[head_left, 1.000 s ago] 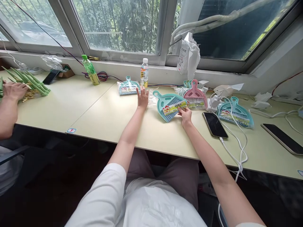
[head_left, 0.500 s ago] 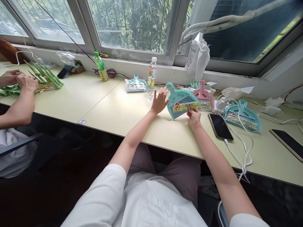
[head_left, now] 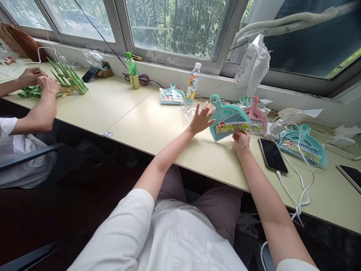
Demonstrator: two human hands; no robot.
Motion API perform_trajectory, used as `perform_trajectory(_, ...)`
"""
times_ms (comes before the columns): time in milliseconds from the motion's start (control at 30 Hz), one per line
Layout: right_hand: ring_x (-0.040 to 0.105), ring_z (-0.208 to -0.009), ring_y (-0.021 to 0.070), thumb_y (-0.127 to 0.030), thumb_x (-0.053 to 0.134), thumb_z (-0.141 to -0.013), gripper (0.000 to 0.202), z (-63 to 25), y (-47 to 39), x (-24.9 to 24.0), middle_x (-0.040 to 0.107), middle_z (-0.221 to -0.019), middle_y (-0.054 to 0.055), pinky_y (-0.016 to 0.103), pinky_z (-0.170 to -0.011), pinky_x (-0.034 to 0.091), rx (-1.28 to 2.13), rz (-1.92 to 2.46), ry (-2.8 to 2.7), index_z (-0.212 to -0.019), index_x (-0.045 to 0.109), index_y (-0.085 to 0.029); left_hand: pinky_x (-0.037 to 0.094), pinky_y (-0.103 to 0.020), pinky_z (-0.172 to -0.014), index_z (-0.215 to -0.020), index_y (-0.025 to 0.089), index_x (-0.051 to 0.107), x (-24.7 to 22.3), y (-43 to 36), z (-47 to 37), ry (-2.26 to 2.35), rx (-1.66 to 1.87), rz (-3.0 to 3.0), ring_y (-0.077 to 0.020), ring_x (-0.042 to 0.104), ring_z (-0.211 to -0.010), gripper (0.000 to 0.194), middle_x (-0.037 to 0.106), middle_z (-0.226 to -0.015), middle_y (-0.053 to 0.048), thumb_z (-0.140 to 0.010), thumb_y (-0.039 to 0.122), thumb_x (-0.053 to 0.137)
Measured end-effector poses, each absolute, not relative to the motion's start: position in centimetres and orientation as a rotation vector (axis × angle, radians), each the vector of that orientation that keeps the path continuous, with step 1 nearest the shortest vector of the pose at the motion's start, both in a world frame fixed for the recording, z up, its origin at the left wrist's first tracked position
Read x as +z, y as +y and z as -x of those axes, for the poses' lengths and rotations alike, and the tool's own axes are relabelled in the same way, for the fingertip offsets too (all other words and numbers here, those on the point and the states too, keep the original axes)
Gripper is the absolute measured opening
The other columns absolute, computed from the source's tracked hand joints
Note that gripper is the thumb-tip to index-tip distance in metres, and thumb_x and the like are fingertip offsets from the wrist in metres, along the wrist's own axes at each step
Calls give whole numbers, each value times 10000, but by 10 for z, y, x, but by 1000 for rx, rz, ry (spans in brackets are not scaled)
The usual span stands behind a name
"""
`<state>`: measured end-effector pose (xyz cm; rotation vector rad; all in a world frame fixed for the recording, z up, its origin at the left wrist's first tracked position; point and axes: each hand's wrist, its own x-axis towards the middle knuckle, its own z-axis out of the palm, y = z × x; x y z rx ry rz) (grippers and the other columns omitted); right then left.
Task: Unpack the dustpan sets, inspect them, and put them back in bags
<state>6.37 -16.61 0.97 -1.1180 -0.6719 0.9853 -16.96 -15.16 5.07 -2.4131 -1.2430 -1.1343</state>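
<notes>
Dustpan [head_left: 229,117] with colourful printed label [head_left: 232,127]

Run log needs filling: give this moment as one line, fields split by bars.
right hand: grips dustpan | left hand: open, at dustpan's left edge | pink dustpan: behind, right | phone: on table, right of right hand

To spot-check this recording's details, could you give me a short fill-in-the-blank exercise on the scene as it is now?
The right hand grips a teal dustpan set.
The person's ____ hand has its fingers spread.
The dustpan set just behind the held one is ____.
The bottle nearer the held set has a ____ cap.
A white cable is plugged into a ____.

Missing words: left; pink; white; phone
</notes>
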Motion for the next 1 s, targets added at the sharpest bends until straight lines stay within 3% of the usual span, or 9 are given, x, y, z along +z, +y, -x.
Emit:
perform_trajectory(200, 542, -589, 77, -248, 812, -639, 274, -66, -165, 7, 611, -753, -26, 190, -518, 498, 954, 1094, -709, -758, 569, -202, 40, -564, -1225, -1433, 205, 432, 77, -150, 168, -1252, -1131, 2468, -312, 208, -1485, 577, 419, -1488, -117, -964, 520, 315)
perform_trajectory(400, 533, -574, 58, -198, 784, -687, 231, -69, -165, 8, 602, -751, -37, 161, -518, 513, 958, 1078, -653, -760, 566, -204, 60, -523, -1231, -1435, 214, 420, 63, -153, 170, -1293, -1139, 2520, -299, 242, -1472, 589, 438, -1461, -112, -948, 541, 366)
perform_trajectory(533, 547, -587, 51, -189, 800, -684, 248, -63, -167, 12, 600, -753, -45, 147, -544, 522, 987, 1023, -604, -758, 564, -199, 240, -474, -1186, -1446, 184, 389, 55, -143, 158, -1545, -1513, 2492, -264, 412, -1370, 580, 503, -1404, -153, -971, 511, 330)
perform_trajectory(667, 571, -603, 56, -206, 809, -674, 263, -50, -173, 18, 602, -732, -51, 166, -610, 540, 1038, 983, -658, -737, 554, -196, 451, -409, -1016, -1386, 207, 452, 56, -133, 148, -1560, -1854, 3001, -211, 596, -1179, 542, 614, -1291, -113, -1009, 465, 159)
perform_trajectory(833, 607, -615, 88, -237, 817, -637, 254, -37, -181, 23, 653, -744, -20, 214, -632, 568, 1122, 1070, -858, -762, 602, -188, 494, -374, -964, -1290, 144, 502, 40, -131, 171, -1652, -2395, 2951, -242, 622, -1131, 497, 627, -1273, -138, -879, 417, 563)
perform_trajectory(933, 669, -758, 153, -296, 783, -661, 261, -37, -182, 23, 693, -860, 24, 290, -715, 601, 1103, 1178, -1045, -838, 625, -185, 505, -385, -946, -1179, 134, 569, 34, -122, 197, -1911, -2676, 2659, -228, 659, -1021, 400, 688, -1130, -112, -845, 352, 594)
perform_trajectory(1000, 674, -914, 217, -302, 743, -690, 306, -40, -181, 23, 692, -1012, 56, 371, -788, 603, 945, 1313, -1253, -954, 639, -188, 499, -367, -949, -1094, 143, 612, 37, -114, 212, -1837, -2860, 2450, -206, 665, -981, 333, 698, -1073, -89, -875, 385, 548)
